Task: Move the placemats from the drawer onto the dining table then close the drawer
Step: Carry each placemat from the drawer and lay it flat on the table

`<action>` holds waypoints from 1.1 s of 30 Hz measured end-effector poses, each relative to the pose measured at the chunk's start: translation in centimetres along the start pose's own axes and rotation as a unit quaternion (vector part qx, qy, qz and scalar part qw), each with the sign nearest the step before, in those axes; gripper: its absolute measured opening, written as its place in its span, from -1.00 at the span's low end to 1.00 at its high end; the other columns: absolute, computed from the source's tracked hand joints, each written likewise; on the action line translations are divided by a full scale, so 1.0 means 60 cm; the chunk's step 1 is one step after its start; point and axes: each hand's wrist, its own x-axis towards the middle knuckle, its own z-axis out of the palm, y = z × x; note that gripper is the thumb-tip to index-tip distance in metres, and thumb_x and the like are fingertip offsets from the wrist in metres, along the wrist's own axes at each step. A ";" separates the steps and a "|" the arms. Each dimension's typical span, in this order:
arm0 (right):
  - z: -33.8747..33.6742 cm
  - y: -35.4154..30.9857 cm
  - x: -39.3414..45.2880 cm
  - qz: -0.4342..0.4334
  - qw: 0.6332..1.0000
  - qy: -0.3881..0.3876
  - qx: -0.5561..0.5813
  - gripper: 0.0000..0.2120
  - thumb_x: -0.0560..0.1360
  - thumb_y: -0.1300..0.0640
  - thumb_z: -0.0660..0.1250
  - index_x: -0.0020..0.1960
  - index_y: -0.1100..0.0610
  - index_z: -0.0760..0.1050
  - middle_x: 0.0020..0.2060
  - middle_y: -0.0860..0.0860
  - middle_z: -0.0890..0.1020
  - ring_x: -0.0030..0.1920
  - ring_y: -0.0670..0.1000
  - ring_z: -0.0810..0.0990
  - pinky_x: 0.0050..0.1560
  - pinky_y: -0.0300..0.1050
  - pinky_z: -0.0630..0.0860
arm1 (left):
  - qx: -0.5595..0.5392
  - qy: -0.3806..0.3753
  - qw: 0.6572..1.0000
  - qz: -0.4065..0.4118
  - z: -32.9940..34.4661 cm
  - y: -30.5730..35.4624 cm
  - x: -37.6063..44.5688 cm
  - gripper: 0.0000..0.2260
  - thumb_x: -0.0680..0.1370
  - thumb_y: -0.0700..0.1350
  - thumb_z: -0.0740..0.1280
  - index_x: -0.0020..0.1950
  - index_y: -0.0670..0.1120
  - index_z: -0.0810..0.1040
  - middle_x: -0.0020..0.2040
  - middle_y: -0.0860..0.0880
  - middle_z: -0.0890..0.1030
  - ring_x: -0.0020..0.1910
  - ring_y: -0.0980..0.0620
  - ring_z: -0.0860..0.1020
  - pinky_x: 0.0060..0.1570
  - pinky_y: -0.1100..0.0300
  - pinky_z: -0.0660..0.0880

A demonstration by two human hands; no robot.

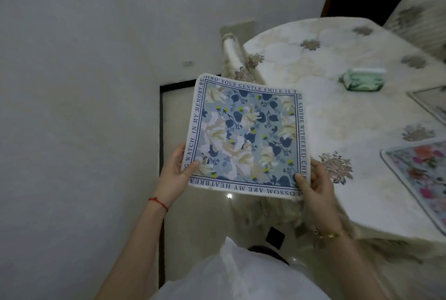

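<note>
A square blue floral placemat with a white border and printed lettering is held flat in the air, beside the dining table's left edge. My left hand grips its near left corner, thumb on top. My right hand grips its near right corner the same way. The dining table carries a cream flowered cloth. A pink floral placemat lies at its right edge and part of another placemat lies behind it. The drawer is out of sight.
A green tissue pack sits on the table's far side. Covered chairs stand at the table's far left and far right. A white wall runs close on the left. Glossy tiled floor lies below.
</note>
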 end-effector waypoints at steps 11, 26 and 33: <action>0.008 -0.017 0.127 -0.017 0.979 0.203 -0.005 -0.72 0.56 0.35 0.25 0.22 0.10 0.40 0.00 0.05 0.66 -0.07 -0.09 0.68 -0.16 -0.24 0.62 | 0.035 -0.205 0.978 0.033 0.092 0.020 0.335 -0.60 0.55 -0.23 0.34 0.36 -0.01 0.41 0.23 -0.02 0.59 0.19 0.00 0.58 0.19 -0.10 0.52; -0.043 0.017 0.283 0.094 0.903 0.417 -0.042 -0.71 0.59 0.23 0.25 0.27 0.05 0.34 0.05 0.12 0.64 -0.05 0.04 0.68 -0.13 0.17 0.65 | 0.065 -0.435 0.897 0.042 0.366 0.002 0.636 -0.64 0.54 -0.25 0.35 0.31 -0.07 0.43 0.20 -0.08 0.60 0.15 -0.01 0.60 0.15 0.01 0.55; -0.049 0.070 0.369 0.171 0.848 0.495 -0.076 -0.69 0.55 0.16 0.32 0.25 -0.02 0.36 -0.03 0.02 0.68 -0.03 0.05 0.67 -0.02 0.09 0.62 | 0.124 -0.509 0.850 0.058 0.493 -0.049 0.754 -0.68 0.52 -0.18 0.37 0.24 0.03 0.44 0.14 0.03 0.61 0.13 0.03 0.59 0.17 -0.04 0.53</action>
